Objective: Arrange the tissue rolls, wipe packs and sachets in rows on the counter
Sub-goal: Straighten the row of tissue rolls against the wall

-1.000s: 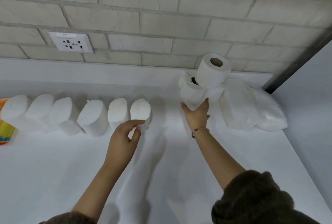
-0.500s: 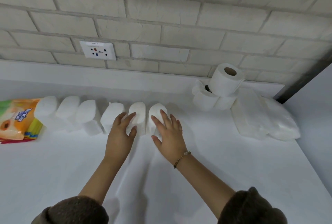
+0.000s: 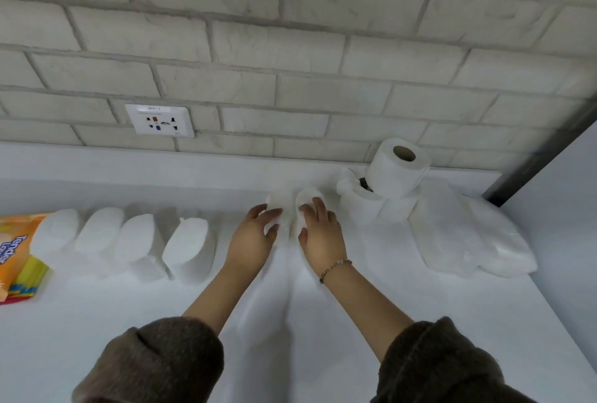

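A row of several white wrapped tissue rolls (image 3: 185,241) stands along the white counter (image 3: 161,312). Two more rolls stand apart to the right of that row. My left hand (image 3: 255,234) grips one white roll (image 3: 276,204), and my right hand (image 3: 319,231) grips the white roll beside it (image 3: 307,197). A gap lies between these two rolls and the row. A pile of unwrapped toilet rolls (image 3: 395,170) sits at the back right, with white plastic-wrapped packs (image 3: 468,234) to its right. An orange wipe pack (image 3: 13,251) lies at the far left.
A brick wall with a white power socket (image 3: 160,120) runs behind the counter. A dark vertical frame (image 3: 542,150) and a pale side panel close the right end. Bare counter lies in front of the rows, toward me.
My right hand came back from the toilet roll pile to the row's end. Both hands took hold of the last two rolls, which now stand further back and right, off the row.
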